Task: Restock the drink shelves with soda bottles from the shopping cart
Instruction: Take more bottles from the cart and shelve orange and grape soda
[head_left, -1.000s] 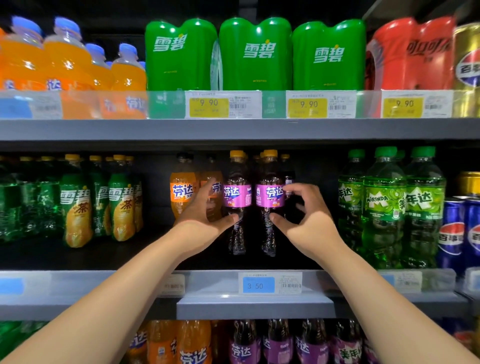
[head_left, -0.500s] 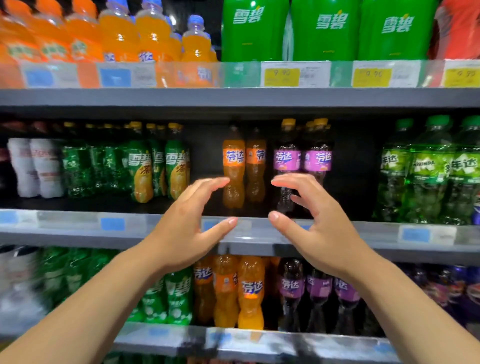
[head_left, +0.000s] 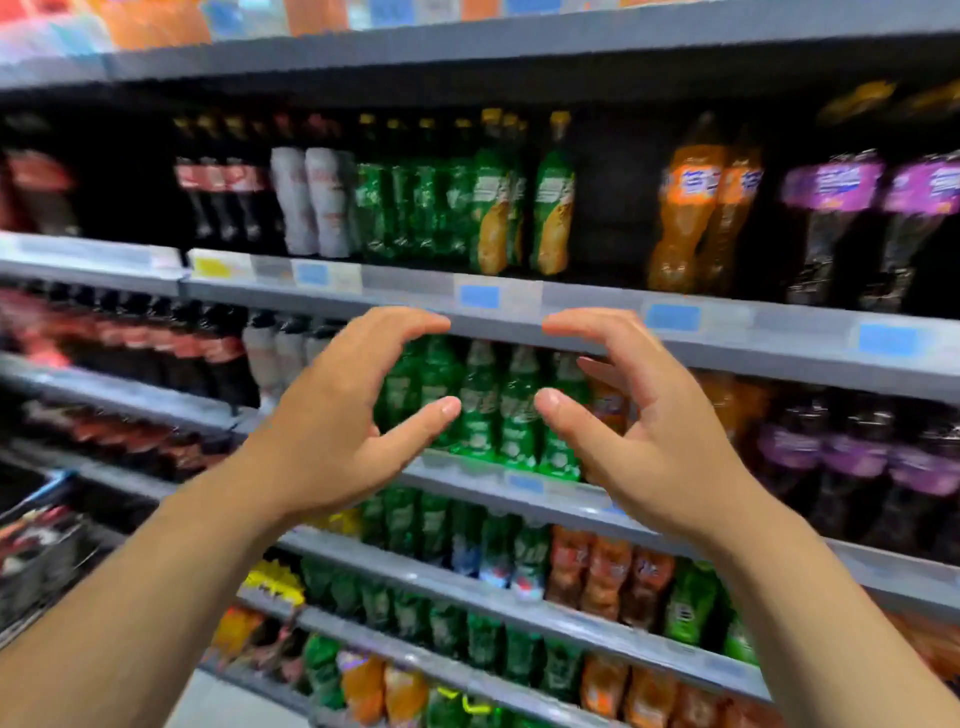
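Note:
My left hand (head_left: 337, 421) and my right hand (head_left: 644, 426) float side by side in front of the shelves, fingers curved and apart, holding nothing. Behind them runs a grey shelf edge (head_left: 519, 317) with blue price tags. Purple-labelled soda bottles (head_left: 852, 218) and orange soda bottles (head_left: 701, 208) stand on the upper shelf at the right, well away from both hands. Green bottles (head_left: 498, 405) show in the gap between my hands. At the far left edge a dark wire basket, perhaps the shopping cart (head_left: 36, 551), is partly visible. The picture is motion-blurred.
Cola bottles (head_left: 218, 192) and white bottles (head_left: 311, 202) fill the upper shelf at left, green tea bottles (head_left: 493, 208) beside them. Lower shelves hold several more green, orange and purple bottles. A strip of pale floor (head_left: 234, 706) shows at the bottom.
Both hands have drawn back from the purple bottles on the shelf, empty. The view has swung left and downward, so the purple and orange bottles now sit at the right.

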